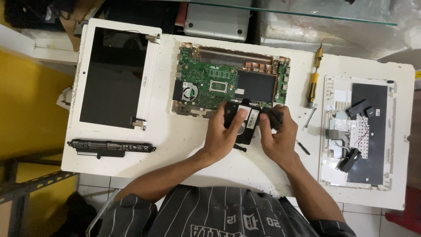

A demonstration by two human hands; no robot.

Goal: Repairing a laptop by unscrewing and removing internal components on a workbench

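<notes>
On the white counter [184, 145], going from nine o'clock round to three: a screen panel [115, 75] lies flat in its white lid, long axis running twelve to six, with a long black battery [110, 147] below it lying crosswise. Next comes the green board [228, 79] in its open base shell, fan at its seven o'clock corner. Just below the board's lower edge sits a black drive [244, 123], flat on the counter, long axis roughly twelve to six and slightly tilted. The left hand [223, 134] is clamped on the drive, fingers over its left half and thumb across the top. The right hand [277, 131], touching the drive's right edge, is closed around a small dark part [272, 116]; what that part is cannot be told. Both hands meet over the drive, the left covering more of it. At two o'clock from the hands lies a yellow screwdriver [313, 83], upright on the counter. Furthest right, the keyboard tray [331, 171] holds loose black pieces and thin wires.
</notes>
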